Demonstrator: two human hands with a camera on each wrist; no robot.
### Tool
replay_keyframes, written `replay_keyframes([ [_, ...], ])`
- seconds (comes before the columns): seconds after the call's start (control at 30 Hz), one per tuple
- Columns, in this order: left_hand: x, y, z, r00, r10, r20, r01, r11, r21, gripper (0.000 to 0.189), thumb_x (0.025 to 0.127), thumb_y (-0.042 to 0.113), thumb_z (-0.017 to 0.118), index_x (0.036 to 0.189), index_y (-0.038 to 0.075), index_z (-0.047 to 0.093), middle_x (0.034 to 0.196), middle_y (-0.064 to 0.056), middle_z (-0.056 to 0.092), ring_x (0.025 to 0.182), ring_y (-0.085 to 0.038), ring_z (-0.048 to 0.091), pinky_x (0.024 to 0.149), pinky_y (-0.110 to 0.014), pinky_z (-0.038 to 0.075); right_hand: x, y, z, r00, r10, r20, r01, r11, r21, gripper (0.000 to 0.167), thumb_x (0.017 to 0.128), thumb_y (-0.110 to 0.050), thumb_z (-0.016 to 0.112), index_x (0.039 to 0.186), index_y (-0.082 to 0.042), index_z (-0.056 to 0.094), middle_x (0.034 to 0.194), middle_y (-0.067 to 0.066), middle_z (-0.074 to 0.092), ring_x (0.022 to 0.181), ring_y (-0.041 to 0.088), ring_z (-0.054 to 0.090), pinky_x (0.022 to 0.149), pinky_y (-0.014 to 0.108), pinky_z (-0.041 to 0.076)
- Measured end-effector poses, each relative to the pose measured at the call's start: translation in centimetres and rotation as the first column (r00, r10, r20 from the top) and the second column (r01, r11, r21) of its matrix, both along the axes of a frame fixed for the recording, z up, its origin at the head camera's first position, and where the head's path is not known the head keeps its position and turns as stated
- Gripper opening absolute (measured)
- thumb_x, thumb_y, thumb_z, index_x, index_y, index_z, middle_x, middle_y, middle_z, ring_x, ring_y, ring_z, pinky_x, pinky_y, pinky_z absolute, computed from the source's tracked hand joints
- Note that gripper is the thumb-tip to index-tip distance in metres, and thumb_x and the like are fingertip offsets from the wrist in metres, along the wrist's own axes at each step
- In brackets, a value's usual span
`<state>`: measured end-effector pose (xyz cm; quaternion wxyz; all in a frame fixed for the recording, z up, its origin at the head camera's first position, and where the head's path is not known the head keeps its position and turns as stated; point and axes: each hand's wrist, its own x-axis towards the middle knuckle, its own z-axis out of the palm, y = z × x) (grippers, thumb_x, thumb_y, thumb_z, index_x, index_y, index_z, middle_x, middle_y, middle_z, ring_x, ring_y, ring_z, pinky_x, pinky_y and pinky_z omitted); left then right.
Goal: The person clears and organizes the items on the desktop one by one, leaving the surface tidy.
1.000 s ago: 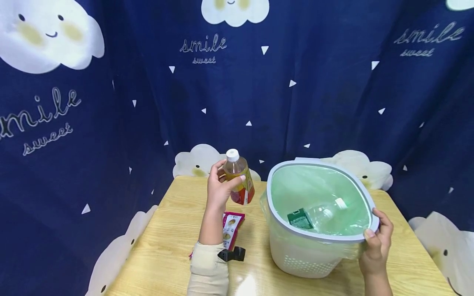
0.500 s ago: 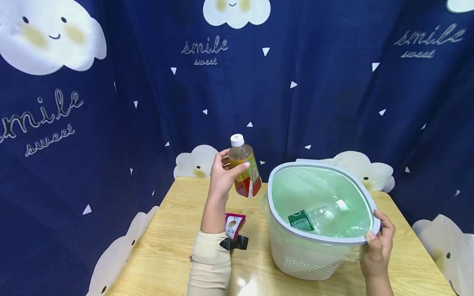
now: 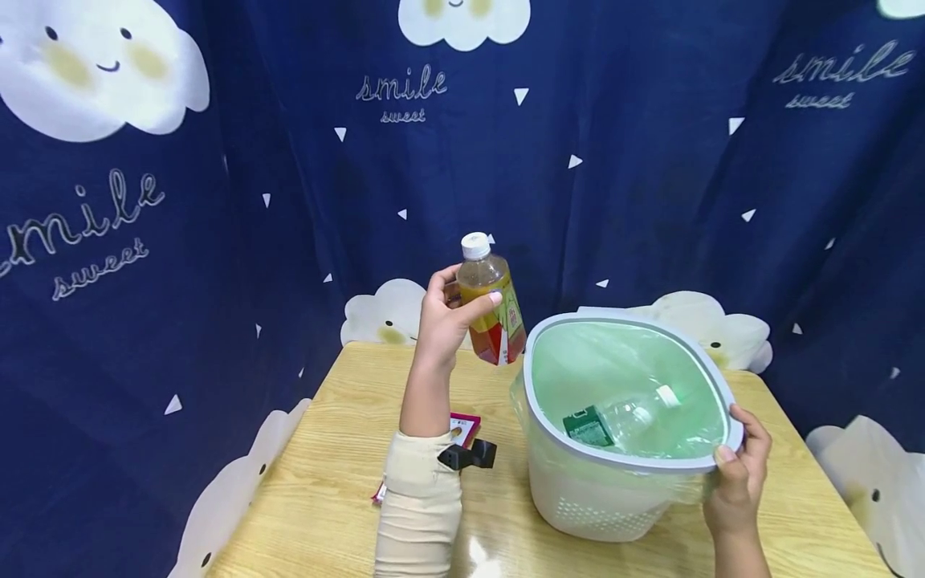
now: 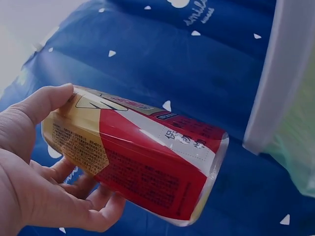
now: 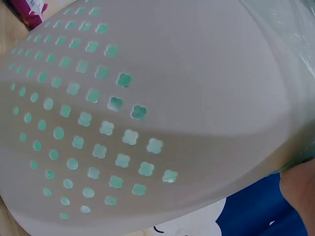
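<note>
My left hand [image 3: 444,321] grips a plastic drink bottle [image 3: 495,309] with a white cap and a red, yellow and green label. The bottle is raised just left of the bin's rim, its cap up and its base tilted toward the bin. In the left wrist view the thumb and fingers wrap the labelled bottle [image 4: 147,157]. My right hand [image 3: 739,474] holds the grey rim of the trash bin [image 3: 632,461] at its right side, thumb in front. A green plastic liner [image 3: 607,361] covers the bin's inside. The right wrist view is filled by the bin's perforated wall [image 5: 197,83].
Inside the bin lie a clear empty bottle [image 3: 627,419] with a white cap and a dark green packet [image 3: 588,427]. A pink-and-white snack packet [image 3: 462,428] lies on the wooden table [image 3: 332,449], partly behind the left forearm. A blue curtain [image 3: 636,201] hangs behind the table.
My left hand has lifted the bottle upward and a little to the right, closer to the bin's rim. The right hand stays on the rim, and the bin keeps its place.
</note>
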<state>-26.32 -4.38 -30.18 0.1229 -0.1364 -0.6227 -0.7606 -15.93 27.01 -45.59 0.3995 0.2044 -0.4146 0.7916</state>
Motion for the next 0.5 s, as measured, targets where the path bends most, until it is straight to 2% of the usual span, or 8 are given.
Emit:
replay_keyframes([
  [0.27,0.0,0.7,2.2,0.999,-0.025,-0.027,0.024,0.999,-0.037,0.059,0.075,0.012,0.076,0.126,0.009,0.046,0.115,-0.011,0.052,0.103,-0.026,0.051,0.089,-0.041,0.041,-0.3,0.1,0.2,1.0,0.008,0.005,-0.008,1.0,0.007,0.053,0.074,0.006,0.039,0.126,0.008,0.04,0.122,0.024,0.037,0.104,0.025,0.046,0.083,0.023,0.044],
  [0.5,-0.1,1.7,3.0,0.998,-0.061,-0.017,0.061,0.998,-0.012,0.058,0.075,0.01,0.076,0.126,0.009,0.048,0.113,-0.012,0.053,0.102,-0.026,0.052,0.087,-0.04,0.043,-0.2,0.0,0.3,0.999,0.009,0.031,-0.009,1.0,-0.006,0.052,0.074,0.005,0.038,0.125,0.006,0.041,0.12,0.022,0.038,0.101,0.023,0.048,0.08,0.022,0.045],
])
